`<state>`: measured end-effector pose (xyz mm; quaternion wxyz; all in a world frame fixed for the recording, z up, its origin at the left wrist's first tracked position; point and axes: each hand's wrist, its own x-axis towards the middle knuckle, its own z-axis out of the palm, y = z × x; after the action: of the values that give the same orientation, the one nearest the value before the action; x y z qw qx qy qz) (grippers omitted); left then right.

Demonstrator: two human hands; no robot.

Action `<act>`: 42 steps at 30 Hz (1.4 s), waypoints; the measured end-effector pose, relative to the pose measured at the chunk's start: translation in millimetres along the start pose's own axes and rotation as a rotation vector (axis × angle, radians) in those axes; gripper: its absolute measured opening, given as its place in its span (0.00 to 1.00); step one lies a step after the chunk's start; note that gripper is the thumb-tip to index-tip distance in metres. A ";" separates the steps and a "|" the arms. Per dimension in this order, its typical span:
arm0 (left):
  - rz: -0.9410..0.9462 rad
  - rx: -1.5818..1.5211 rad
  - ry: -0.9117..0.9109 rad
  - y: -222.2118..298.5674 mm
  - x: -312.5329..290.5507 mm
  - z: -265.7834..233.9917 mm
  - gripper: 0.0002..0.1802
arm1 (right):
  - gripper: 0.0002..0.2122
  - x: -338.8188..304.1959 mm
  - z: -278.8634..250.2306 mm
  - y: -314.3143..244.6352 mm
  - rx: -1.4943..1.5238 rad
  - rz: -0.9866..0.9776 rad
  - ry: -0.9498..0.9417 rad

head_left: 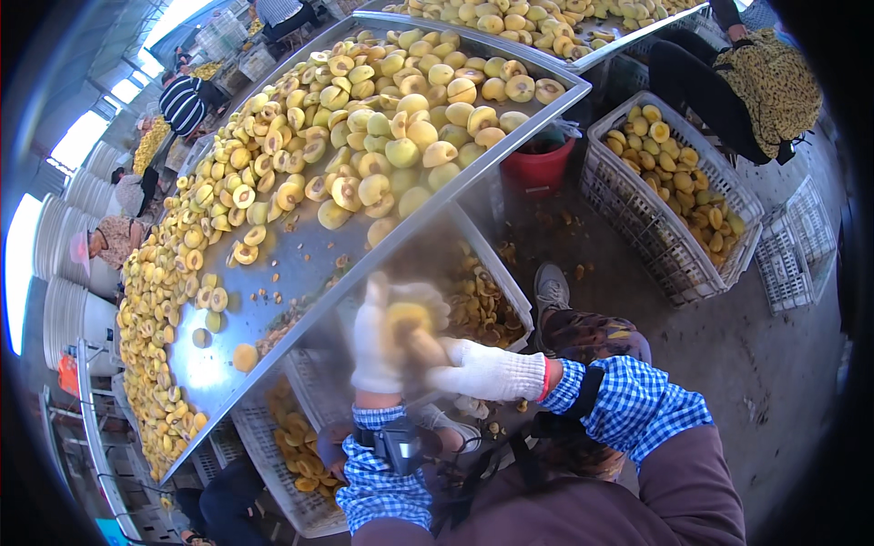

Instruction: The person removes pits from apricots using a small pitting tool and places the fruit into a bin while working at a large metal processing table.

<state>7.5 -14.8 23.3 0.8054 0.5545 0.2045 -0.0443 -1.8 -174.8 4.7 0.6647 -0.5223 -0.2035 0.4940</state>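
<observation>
My left hand (375, 341), in a white glove, is closed around a yellow peach (407, 318) just off the near edge of the metal table. My right hand (492, 369), also gloved in white, reaches in from the right. Its fingers are bent together against the peach; what they hold, if anything, is hidden by blur. Halved yellow peaches (346, 191) lie heaped on the table (300, 246), many with brown pit hollows facing up.
Below the table edge stand a crate of peach pieces (519, 305) and another crate (300, 510). A red bucket (539, 168) stands under the table corner. To the right are a full peach crate (628, 214) and a grey crate (792, 246). Other people sit around.
</observation>
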 end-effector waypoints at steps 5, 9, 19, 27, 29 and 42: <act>0.043 0.125 0.099 -2.5 3.5 -2.8 0.35 | 0.18 -1.8 -2.4 -5.0 0.015 -0.036 -0.058; -0.074 0.033 0.037 -2.3 6.4 -3.5 0.35 | 0.17 -2.8 0.9 -10.6 0.073 0.014 -0.060; -0.099 -0.071 0.005 0.6 -3.3 -5.8 0.36 | 0.07 -4.7 10.9 -21.9 0.174 0.089 -0.090; -0.028 -0.329 0.065 5.8 -12.1 8.0 0.32 | 0.11 -0.5 9.6 -16.8 0.344 0.125 -0.123; -0.132 -0.264 0.039 17.9 -19.9 9.0 0.30 | 0.12 -2.3 12.5 -21.9 0.281 0.103 -0.144; 0.233 0.116 0.465 28.0 -35.0 -41.0 0.32 | 0.08 5.5 9.0 -1.8 0.664 0.187 -0.435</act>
<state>-27.6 27.7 48.7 0.7033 0.6149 0.3160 0.1656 -5.8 -165.5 8.4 0.6908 -0.1792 -0.1204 0.6901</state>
